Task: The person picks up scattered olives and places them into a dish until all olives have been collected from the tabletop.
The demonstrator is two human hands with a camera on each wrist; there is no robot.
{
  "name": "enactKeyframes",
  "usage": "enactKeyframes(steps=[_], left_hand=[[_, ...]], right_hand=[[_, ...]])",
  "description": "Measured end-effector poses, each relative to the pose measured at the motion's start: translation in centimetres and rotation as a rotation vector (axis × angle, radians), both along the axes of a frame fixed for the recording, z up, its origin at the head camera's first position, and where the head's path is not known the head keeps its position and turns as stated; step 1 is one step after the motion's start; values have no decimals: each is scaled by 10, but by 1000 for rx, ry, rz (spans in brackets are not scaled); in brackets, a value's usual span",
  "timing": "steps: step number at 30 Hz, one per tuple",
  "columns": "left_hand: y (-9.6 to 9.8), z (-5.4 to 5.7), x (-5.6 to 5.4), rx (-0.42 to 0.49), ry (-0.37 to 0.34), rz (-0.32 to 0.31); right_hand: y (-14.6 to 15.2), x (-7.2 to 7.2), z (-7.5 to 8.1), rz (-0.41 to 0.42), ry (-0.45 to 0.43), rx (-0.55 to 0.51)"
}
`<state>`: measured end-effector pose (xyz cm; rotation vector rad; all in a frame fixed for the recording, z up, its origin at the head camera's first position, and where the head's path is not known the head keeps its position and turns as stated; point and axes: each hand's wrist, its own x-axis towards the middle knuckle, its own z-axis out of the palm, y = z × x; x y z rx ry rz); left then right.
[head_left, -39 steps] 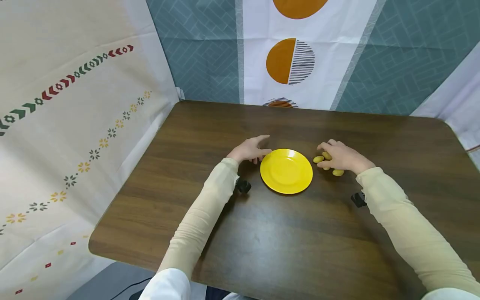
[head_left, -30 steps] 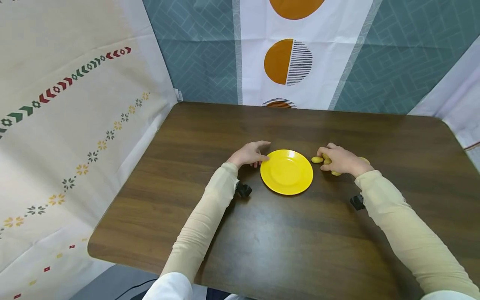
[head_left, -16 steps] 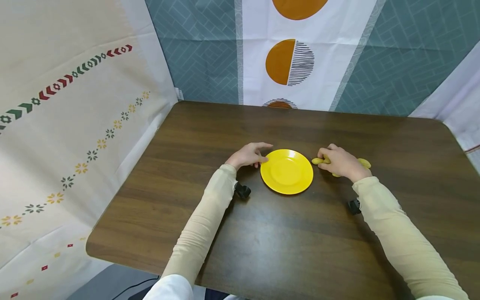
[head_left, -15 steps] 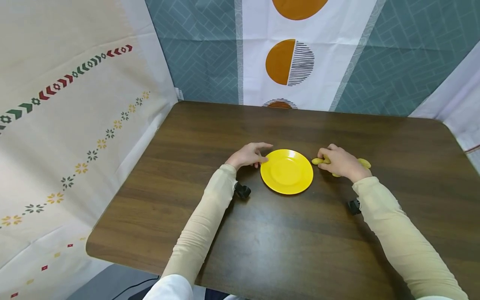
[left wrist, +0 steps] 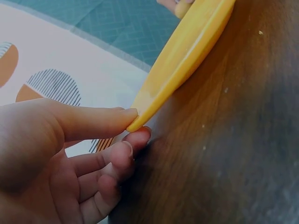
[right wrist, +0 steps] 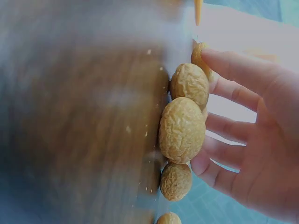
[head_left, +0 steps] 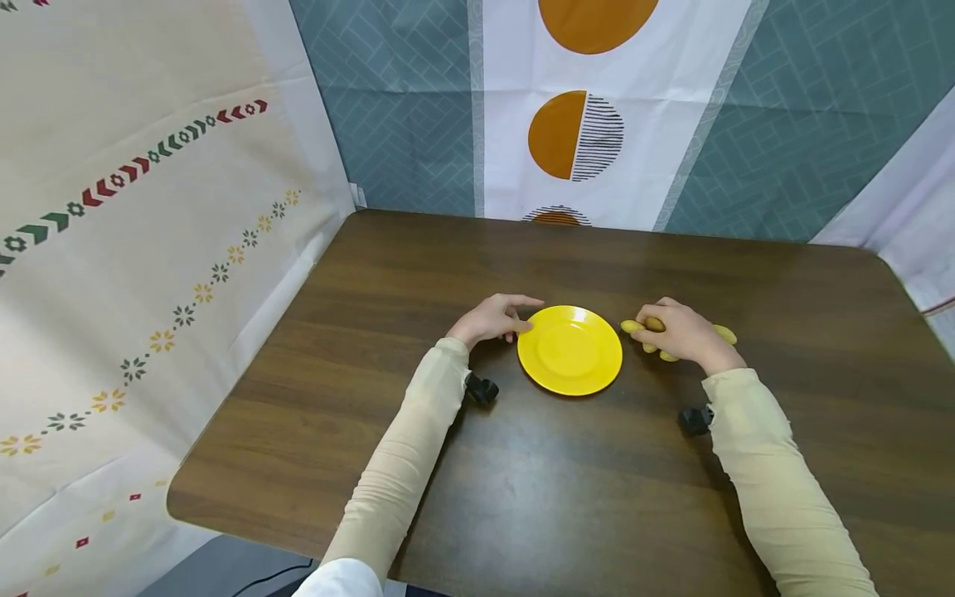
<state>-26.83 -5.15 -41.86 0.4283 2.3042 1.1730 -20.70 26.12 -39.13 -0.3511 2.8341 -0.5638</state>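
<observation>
The round yellow plate (head_left: 569, 352) lies on the brown table. My left hand (head_left: 488, 319) holds it at the left edge: in the left wrist view the thumb presses on top of the rim (left wrist: 180, 65) and fingertips sit beneath. To the plate's right, my right hand (head_left: 690, 338) pinches a small yellow-brown oval piece (head_left: 654, 324) between thumb and forefinger. Other oval pieces with wrinkled skin, like small potatoes, sit under and around this hand. In the right wrist view a large one (right wrist: 182, 130) lies below the palm, beside a smaller one (right wrist: 176, 183).
One yellow oval (head_left: 631, 327) lies between the plate and the right hand, and another (head_left: 724, 334) shows behind the right wrist. Light crumbs dot the table (right wrist: 107, 140). A patterned cloth (head_left: 186, 274) hangs along the left side, and a curtain (head_left: 406, 124) hangs behind the table.
The left thumb has come down onto the plate's rim. The right hand's fingers have drawn together around one oval piece, and the pieces near it have shifted slightly. The plate stays in place.
</observation>
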Motion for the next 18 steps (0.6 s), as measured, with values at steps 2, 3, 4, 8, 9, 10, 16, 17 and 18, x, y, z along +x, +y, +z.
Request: enactKeyframes(steps=[2,3,4,8,9,10,16,17,18], left_hand=[[0,-1,0,3,-1,3],[0,-2,0,4,-4,5],[0,-3,0,6,-7,6],[-1,-4,0,18,-15,7],[-1,-3,0,21,-15,7],[-1,-3,0,24,-14,7],[-3,-3,1,22,-11,1],[-3,-3,1,21,-10,1],[-3,-3,1,19,-7,0]], right_hand=[[1,1,0,-10,13,-10],[1,2,-1,-14,19,-15],[2,2,-1,-15,23,-20],[2,6,-1,-29,28,-37],[3,6,-1,-33,27,-39],[3,7,-1,-34,29,-42],[2,8,-1,-51,42,-60],[2,8,0,-57,43,-65],[1,8,0,-63,45,-72]])
